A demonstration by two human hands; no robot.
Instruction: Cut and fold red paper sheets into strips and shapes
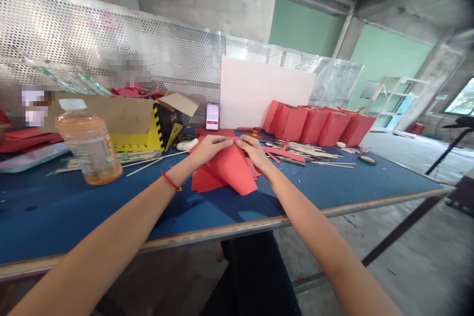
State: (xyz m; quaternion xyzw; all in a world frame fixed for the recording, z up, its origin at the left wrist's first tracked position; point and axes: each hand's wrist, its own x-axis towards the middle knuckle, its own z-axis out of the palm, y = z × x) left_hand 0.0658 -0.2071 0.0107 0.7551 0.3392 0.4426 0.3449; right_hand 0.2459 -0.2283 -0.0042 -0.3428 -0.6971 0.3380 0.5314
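Note:
A red paper sheet (234,170) is curved up off the blue table (74,207), rolled loosely like a cone, over a few flat red sheets (202,180). My left hand (209,149) pinches its far edge from the left, a red string round the wrist. My right hand (254,152) pinches the same edge from the right, fingertips almost meeting those of the left. Both hands have their fingers closed on the paper.
A bottle of orange drink (90,143) stands at the left. Behind it are a cardboard box (126,118) and a phone (212,116). A row of folded red paper pieces (318,126) leans at the back right beside wooden sticks (314,153). A white board (259,91) stands behind.

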